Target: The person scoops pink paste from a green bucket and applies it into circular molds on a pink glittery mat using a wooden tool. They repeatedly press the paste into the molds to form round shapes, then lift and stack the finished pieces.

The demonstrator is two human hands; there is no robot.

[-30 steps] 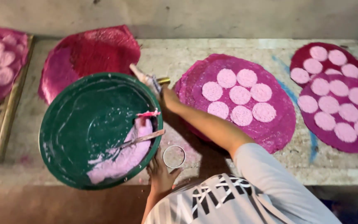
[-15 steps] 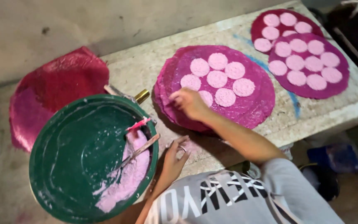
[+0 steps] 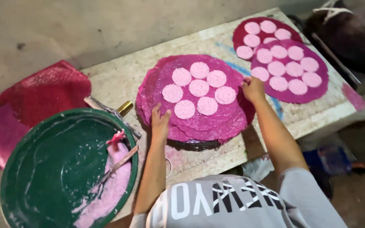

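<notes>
I now have both hands at the magenta mat [image 3: 199, 120] in the middle of the worktop [image 3: 119, 80]. The left hand [image 3: 160, 122] has come away from the green basin [image 3: 64, 169]; its fingers lie spread on the mat's near-left edge. The right hand [image 3: 253, 88] curls its fingers over the far-right edge. Seven pink discs [image 3: 198, 88] remain on top, so I judge the mat loaded. What lies beneath the mat stack is hidden.

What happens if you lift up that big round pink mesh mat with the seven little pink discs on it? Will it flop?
The round magenta mesh mat would probably sag: its edge looks thin and wavy. The pale pink discs lie loose on top, so they might slide or break if it tilts. The left hand and right hand sit at opposite edges, which should steady it.
</notes>
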